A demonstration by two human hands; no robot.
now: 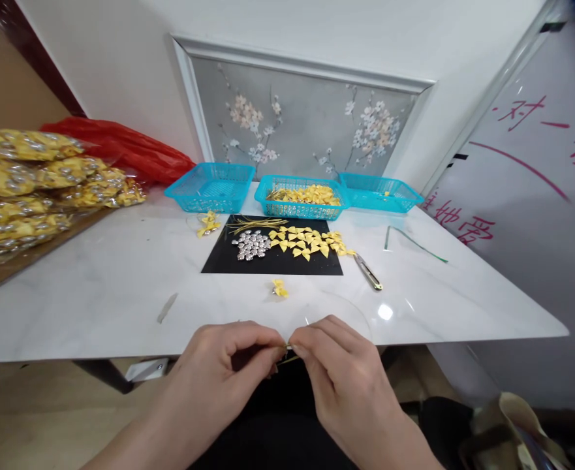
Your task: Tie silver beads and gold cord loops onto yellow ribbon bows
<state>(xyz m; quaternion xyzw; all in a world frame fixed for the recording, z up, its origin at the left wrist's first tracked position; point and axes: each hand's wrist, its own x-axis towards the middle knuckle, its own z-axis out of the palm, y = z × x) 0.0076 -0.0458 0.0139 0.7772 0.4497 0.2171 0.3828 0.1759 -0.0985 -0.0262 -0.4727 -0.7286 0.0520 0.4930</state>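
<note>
Left hand (pixel 241 365) and right hand (pixel 343 365) pinch thin yellowish strand (pixel 290 359) (fine-handling step; next move likely needs steady fingertips) near desk (pixel 121 307).

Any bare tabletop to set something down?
Tabletop right of the metal tool, below the green strip; also left of the clear strip, in front of the bagged pieces. Crowded: the black mat (silver beads, yellow bows) and the front edge, at the left hand and right hand.
</note>
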